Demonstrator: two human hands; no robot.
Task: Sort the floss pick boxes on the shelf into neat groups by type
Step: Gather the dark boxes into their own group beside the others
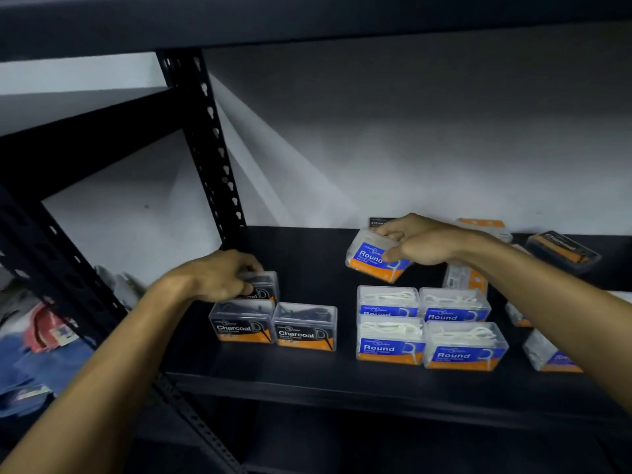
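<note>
On the dark shelf [307, 378], two Charcoal boxes [273, 326] stand side by side at the front left. Behind them my left hand [219, 278] grips a third Charcoal box [265, 285] resting on the shelf. To the right, several blue Round boxes [427, 330] form a two-by-two block. My right hand [420, 242] holds another Round box [371, 260], tilted and lifted above the shelf behind that block. A Charcoal box [378, 222] at the back is partly hidden by this hand.
Loose boxes lie at the right: a Charcoal box [564, 249] on its side, an orange-labelled one [485, 225] at the back, others [547, 354] under my right forearm. A black perforated shelf post [208, 138] rises at the left. Cluttered items [44, 330] sit beyond the rack.
</note>
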